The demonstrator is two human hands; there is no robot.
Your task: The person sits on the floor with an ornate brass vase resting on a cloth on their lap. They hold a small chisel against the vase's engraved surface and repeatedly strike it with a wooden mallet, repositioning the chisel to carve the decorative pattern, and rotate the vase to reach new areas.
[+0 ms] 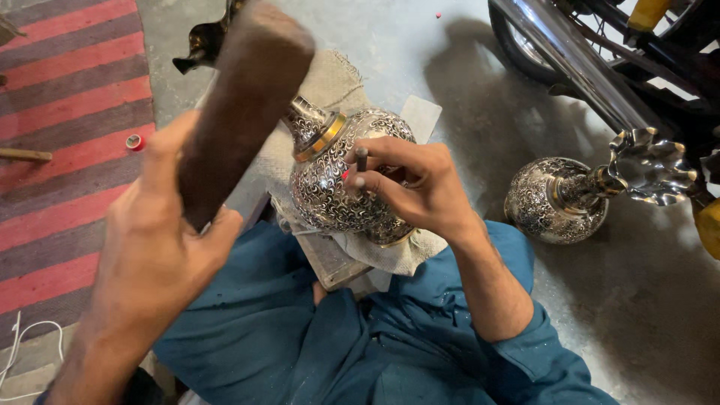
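Engraved vase (337,176): on burlap pad (330,82), pattern covering its visible side
Right hand (409,180): fingers pinch chisel (361,166) against vase
Left hand (161,247): fist grips wooden mallet (240,105), raised beside vase

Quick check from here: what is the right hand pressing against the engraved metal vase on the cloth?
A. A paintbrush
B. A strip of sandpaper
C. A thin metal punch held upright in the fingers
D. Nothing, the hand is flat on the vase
C: the right hand pinches a thin metal punch with its tip against the engraved vase, while the left hand holds a wooden mallet raised.
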